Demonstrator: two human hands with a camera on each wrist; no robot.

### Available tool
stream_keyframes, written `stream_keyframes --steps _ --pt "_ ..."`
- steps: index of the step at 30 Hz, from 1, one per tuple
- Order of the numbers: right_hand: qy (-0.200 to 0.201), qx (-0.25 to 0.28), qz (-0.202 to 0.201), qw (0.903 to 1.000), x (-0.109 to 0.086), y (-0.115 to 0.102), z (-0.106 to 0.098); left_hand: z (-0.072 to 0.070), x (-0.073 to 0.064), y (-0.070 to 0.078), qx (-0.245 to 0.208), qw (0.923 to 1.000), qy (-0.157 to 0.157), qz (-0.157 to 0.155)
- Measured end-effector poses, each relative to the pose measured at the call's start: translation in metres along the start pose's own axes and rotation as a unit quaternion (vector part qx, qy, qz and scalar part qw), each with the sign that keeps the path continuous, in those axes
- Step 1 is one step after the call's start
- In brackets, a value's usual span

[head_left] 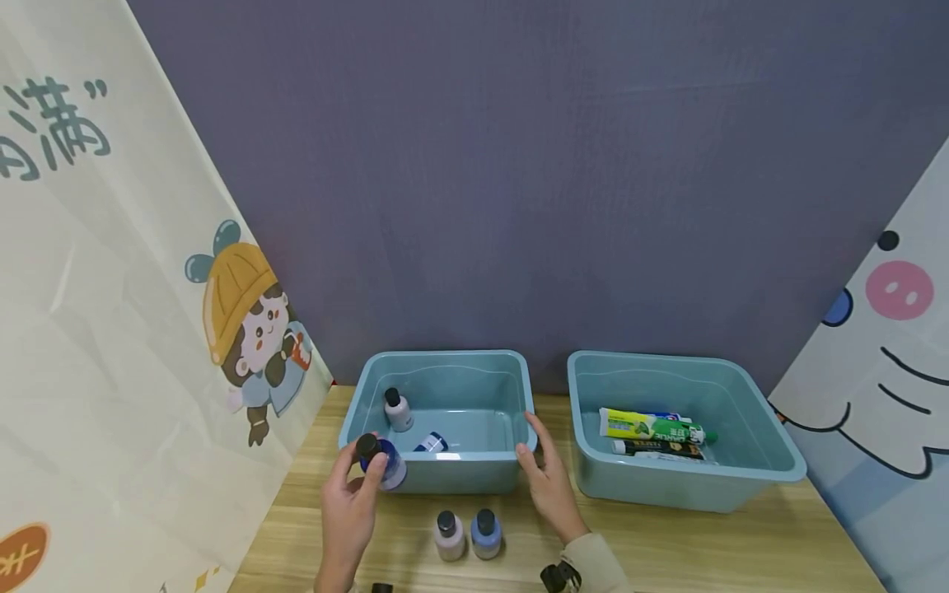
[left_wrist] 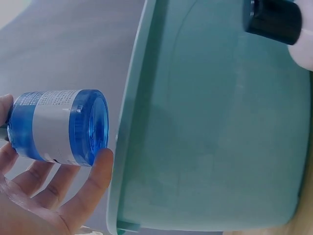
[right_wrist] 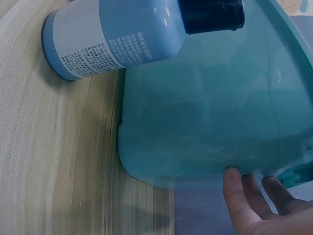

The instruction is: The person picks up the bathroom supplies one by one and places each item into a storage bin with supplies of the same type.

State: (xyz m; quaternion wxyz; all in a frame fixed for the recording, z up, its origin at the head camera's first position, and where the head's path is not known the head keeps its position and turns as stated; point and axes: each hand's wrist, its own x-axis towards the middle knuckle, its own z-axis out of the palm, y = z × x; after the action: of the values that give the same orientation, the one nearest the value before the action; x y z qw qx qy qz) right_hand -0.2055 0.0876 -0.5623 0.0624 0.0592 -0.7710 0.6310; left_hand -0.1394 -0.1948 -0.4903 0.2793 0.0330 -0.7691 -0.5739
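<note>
My left hand [head_left: 348, 511] holds a blue bottle [head_left: 393, 472] with a black cap over the front left rim of the left teal bin [head_left: 467, 473]. In the left wrist view the bottle [left_wrist: 54, 125] lies sideways among the fingers, its clear base facing the bin. At the bin's front right corner my right hand [head_left: 552, 486] touches the wall with fairly straight fingers. A pale bottle with a black cap [head_left: 399, 414] stands inside that bin, and a blue-and-white bottle [head_left: 433, 443] lies near its front wall, partly hidden.
In front of the left bin stand a pale bottle [head_left: 449, 539] and a blue bottle [head_left: 486, 537]. Another black cap [head_left: 381, 588] shows at the bottom edge. To the right, a second teal bin [head_left: 689, 490] holds several tubes [head_left: 652, 427]. A dark wall [head_left: 519, 181] rises behind.
</note>
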Motion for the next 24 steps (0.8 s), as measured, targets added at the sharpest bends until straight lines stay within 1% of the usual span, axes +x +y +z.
stream_keyframes --steps 4,9,16,24 --pt "0.001 -0.003 0.002 1.0000 0.000 0.001 0.000 0.002 0.005 0.001 0.002 0.9997 0.003 0.022" --pt "0.001 -0.004 -0.001 1.0000 0.001 0.001 -0.001 0.004 0.012 0.002 -0.008 0.9989 0.002 0.047" --pt "0.000 -0.012 0.000 0.9999 0.000 0.000 -0.001 0.006 0.020 0.000 -0.025 0.9982 -0.003 0.055" --pt "0.002 -0.017 0.005 0.9998 0.001 0.001 0.000 0.009 0.029 0.001 -0.022 0.9979 -0.014 0.059"
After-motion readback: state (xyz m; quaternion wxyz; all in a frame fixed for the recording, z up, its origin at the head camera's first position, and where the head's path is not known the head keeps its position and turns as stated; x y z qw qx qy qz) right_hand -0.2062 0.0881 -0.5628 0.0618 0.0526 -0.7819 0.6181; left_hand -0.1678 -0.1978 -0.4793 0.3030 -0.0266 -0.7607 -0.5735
